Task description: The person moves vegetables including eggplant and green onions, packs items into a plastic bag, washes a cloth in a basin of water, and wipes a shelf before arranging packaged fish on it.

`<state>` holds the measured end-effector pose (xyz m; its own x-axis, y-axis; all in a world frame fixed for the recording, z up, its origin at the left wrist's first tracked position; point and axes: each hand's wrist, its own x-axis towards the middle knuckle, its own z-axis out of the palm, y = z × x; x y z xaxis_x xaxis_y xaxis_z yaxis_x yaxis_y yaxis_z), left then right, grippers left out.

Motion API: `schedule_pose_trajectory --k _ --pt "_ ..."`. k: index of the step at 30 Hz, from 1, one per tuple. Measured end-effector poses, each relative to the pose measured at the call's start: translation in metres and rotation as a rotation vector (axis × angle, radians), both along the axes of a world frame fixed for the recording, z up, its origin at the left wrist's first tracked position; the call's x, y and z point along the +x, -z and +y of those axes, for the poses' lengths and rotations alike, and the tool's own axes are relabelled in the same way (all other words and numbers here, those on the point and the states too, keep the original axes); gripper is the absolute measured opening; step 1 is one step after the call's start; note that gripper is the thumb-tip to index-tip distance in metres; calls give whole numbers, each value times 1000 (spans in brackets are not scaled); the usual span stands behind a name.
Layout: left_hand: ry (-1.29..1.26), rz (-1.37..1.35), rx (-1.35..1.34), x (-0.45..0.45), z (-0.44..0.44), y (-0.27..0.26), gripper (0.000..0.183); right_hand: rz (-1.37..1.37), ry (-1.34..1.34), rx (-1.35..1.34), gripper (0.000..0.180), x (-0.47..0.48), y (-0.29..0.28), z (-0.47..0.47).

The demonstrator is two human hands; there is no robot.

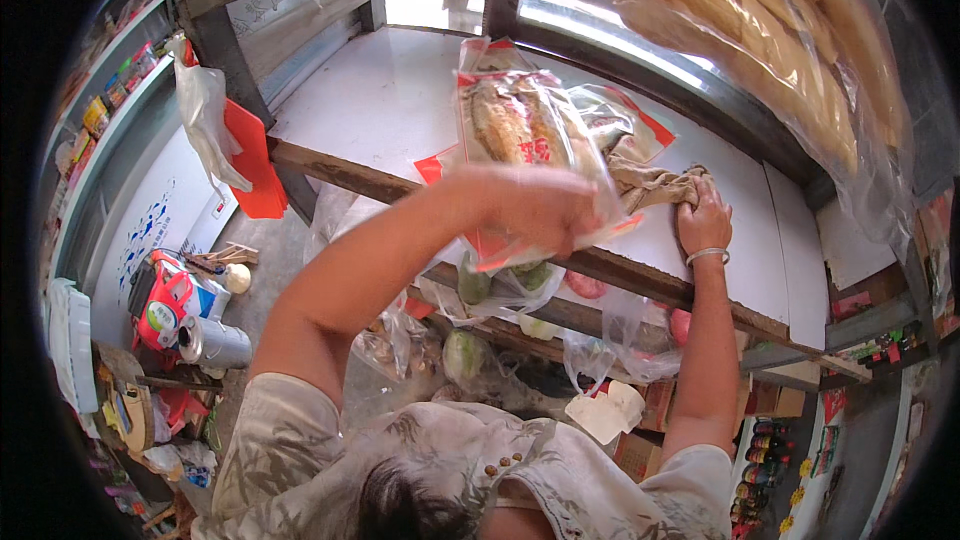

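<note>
My left hand [551, 214], blurred, is at the lower right end of a clear plastic packet of brown dried food [510, 120] with red edges and printing. The packet is tilted above a white shelf board [375, 90]; my fingers are partly hidden. My right hand [703, 217], with a bangle at the wrist, presses on a crumpled tan cloth [652, 184] at the right part of the board. Another red-edged packet [611, 116] lies behind the first, beside the cloth.
Large clear bags of puffy tan food [720, 37] hang overhead. A wooden beam [345, 171] edges the board. Below it are bags of green vegetables [474, 281]. A white plastic bag [202, 105] and red bags [251, 161] hang at left. Bottles [761, 457] stand lower right.
</note>
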<state>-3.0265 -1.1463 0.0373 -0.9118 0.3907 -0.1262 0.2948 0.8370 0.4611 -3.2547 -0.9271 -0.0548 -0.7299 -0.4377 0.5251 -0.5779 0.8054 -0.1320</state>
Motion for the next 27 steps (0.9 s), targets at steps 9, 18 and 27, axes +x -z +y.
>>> schedule_pose_trajectory --k 9,18,27 --pt "-106 745 -404 120 15 47 7 -284 -136 -844 36 -56 6 21" --pt "-481 794 -220 167 0 100 8 79 -875 -138 51 152 -87 -101" --pt "-504 778 -209 176 -9 103 7 129 -876 469 29 99 -59 -242"
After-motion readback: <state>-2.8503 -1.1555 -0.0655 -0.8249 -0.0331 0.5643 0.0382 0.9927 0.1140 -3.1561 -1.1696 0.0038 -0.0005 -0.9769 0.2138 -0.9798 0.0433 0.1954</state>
